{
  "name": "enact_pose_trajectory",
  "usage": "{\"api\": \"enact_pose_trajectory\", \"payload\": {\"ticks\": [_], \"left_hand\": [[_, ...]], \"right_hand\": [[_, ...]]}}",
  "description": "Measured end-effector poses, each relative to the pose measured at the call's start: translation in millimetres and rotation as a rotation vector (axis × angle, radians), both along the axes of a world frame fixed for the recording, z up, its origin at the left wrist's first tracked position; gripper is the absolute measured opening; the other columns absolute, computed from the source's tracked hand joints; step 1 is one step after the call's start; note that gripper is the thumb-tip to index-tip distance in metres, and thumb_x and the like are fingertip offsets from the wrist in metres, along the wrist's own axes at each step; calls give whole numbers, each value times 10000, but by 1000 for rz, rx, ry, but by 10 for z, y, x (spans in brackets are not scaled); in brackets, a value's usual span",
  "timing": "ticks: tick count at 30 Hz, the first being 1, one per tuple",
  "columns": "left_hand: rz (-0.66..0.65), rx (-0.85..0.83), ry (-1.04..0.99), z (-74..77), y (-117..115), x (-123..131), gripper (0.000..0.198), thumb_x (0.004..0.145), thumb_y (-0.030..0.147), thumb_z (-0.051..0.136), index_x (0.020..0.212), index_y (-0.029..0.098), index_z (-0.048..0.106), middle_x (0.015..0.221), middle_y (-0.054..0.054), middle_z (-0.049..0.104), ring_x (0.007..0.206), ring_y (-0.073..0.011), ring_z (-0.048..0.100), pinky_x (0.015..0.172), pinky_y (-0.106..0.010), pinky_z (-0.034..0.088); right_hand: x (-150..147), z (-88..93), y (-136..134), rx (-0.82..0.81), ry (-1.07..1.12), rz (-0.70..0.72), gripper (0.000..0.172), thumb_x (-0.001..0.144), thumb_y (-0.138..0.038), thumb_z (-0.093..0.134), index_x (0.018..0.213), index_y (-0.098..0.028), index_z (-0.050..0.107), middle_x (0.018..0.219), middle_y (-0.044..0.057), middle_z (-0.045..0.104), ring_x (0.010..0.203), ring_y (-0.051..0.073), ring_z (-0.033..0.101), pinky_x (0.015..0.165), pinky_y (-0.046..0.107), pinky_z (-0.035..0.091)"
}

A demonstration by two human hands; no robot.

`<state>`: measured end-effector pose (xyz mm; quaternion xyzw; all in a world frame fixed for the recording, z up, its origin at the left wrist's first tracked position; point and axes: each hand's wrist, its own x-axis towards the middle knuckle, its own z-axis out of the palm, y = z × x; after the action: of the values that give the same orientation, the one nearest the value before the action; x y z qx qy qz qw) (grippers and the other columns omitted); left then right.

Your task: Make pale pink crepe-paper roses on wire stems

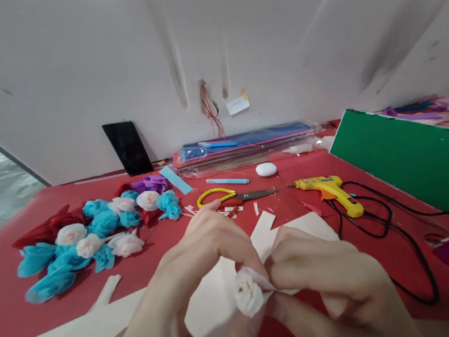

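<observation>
A small white paper rose (pixel 249 293) is held near the bottom centre, its rolled face turned toward me. My left hand (pixel 203 268) is closed round it, with thumb and index finger pinching the bloom from the left. From the right, my right hand (pixel 326 276) pinches a thin strip of white crepe paper (pixel 266 282) that runs off the rose. Beneath both hands lie white paper sheets (pixel 211 305). Just beyond my fingers are scissors (pixel 235 195) with yellow and red handles, among small white paper scraps.
Finished blue, white, red and purple paper flowers (pixel 101 226) are heaped at left. A yellow glue gun (pixel 332 191) with a black cord lies at right, before a green board (pixel 410 163). A white oval object (pixel 266 169), wrapped sheets (pixel 246 144) and a black phone (pixel 127 148) are at the back.
</observation>
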<state>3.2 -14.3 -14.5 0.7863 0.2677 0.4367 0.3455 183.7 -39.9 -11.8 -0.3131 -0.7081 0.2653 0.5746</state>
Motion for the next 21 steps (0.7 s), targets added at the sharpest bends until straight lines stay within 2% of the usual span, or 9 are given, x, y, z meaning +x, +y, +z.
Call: {"api": "enact_pose_trajectory", "payload": {"ticks": [3, 7, 10, 14, 18, 21], "left_hand": [[-38, 27, 26, -20, 17, -22, 94, 1016, 214, 545, 967, 291, 569, 829, 64, 595, 746, -139, 554, 690, -286, 457], [0, 92, 55, -5, 50, -39, 163, 953, 134, 549, 982, 292, 576, 836, 74, 610, 753, -128, 584, 749, -295, 473], [24, 132, 92, -3, 53, -25, 179, 927, 123, 525, 949, 296, 561, 812, 90, 609, 738, -126, 593, 795, -308, 477], [77, 163, 96, -13, 36, 25, 194, 911, 95, 478, 863, 275, 530, 781, 103, 593, 692, -107, 576, 871, -314, 468], [89, 149, 75, -10, 28, 32, 205, 921, 90, 492, 852, 276, 543, 762, 96, 598, 689, -109, 576, 742, -285, 473], [62, 89, 92, -8, 31, -17, 184, 924, 120, 532, 853, 290, 545, 770, 87, 597, 699, -128, 580, 766, -294, 495]], "right_hand": [[-15, 22, -4, -17, -28, -16, 205, 827, 21, 761, 658, -95, 761, 592, 72, 752, 535, 135, 668, 546, 214, 561], [-3, 51, -8, -58, -76, -36, 218, 868, -13, 733, 675, -90, 797, 590, 72, 752, 541, 139, 684, 554, 210, 560], [8, 62, -11, -81, -91, -39, 275, 913, -61, 693, 661, -90, 800, 583, 86, 754, 534, 149, 685, 560, 225, 569], [18, 66, -14, -116, -140, -25, 248, 889, -50, 683, 677, -97, 802, 594, 65, 756, 549, 130, 685, 563, 195, 550], [16, 58, -21, -141, -157, -32, 264, 904, -63, 663, 684, -110, 800, 613, 58, 762, 568, 133, 694, 578, 198, 559], [6, 52, -26, -156, -182, -37, 237, 889, -46, 673, 706, -122, 805, 618, 42, 754, 583, 140, 704, 596, 205, 570]]}}
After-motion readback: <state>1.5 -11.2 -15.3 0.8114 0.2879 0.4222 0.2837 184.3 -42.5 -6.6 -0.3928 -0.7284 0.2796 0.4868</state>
